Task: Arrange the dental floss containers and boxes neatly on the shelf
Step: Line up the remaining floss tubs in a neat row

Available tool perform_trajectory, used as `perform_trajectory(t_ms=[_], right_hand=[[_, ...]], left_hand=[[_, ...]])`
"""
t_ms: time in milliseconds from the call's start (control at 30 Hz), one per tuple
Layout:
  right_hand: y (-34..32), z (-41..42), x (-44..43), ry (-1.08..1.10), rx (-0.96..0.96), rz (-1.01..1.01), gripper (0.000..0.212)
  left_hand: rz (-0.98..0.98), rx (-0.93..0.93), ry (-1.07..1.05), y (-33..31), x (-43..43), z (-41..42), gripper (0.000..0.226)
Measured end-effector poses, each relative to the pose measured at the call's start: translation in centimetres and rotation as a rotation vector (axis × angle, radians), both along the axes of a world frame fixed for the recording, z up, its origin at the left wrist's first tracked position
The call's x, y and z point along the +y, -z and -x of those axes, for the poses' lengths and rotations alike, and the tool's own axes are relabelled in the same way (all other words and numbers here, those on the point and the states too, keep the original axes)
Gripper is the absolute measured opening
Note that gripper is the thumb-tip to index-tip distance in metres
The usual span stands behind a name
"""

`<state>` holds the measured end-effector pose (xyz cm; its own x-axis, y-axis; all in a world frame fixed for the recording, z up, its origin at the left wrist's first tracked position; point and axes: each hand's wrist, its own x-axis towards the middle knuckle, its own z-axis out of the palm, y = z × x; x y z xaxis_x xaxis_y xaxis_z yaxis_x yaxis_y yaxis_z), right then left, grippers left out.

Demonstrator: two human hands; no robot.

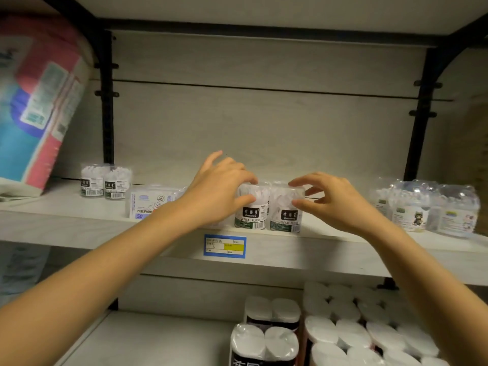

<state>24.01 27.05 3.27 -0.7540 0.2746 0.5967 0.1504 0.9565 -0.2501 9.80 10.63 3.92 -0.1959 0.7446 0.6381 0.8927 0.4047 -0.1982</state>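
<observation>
beside both hands [277,196], left floss box [148,204], right clear packs [433,207]

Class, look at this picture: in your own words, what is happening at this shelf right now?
A person is tidying dental floss on a shop shelf. The left hand grips one clear floss tub, while the right hand is open, fingers just at the top of the neighbouring tub. Both tubs stand upright side by side at the front edge above a blue price tag. Two more tubs sit further left, a floss box lies between, and bagged floss packs are at the right.
</observation>
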Motion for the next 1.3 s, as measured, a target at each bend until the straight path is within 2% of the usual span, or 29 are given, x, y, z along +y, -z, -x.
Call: perform_trajectory(t_ms=[333,600,700,767,867,967,1067,1300], right_hand=[[0.6,3.4,0.6,0.062,0.049,-0.033,0.031],[1.0,3.9,1.0,0.105,0.037,-0.044,0.035],[1.0,3.4,0.0,0.12,0.119,-0.116,0.038],[0.8,2.8,-2.1,0.042,0.268,-0.135,0.026],[0.5,2.7,-6.4,-0.143,0.356,-0.032,0.007],[0.1,4.1,-10.2,-0.25,0.234,0.025,0.005],[-0.4,7.3,-13.4,-0.26,0.129,0.027,0.005],[-2.4,18.5,-20.9,-0.18,0.125,0.0,0.004]], left_hand=[[0.015,0.022,-0.095,-1.1,2.1,1.3,0.032],[-0.048,-0.045,-0.06,-0.6,2.5,2.1,0.037],[-0.257,-0.027,0.024,-0.1,0.5,2.0,0.033],[-0.471,-0.032,0.104,0.2,-2.4,2.2,0.026],[-0.605,-0.178,0.124,0.4,-8.3,3.8,0.024],[-0.623,-0.323,0.055,0.6,-13.9,6.5,0.025],[-0.588,-0.425,-0.031,0.6,-17.8,9.6,0.02],[-0.49,-0.589,-0.017,-0.7,-20.7,19.5,0.012]])
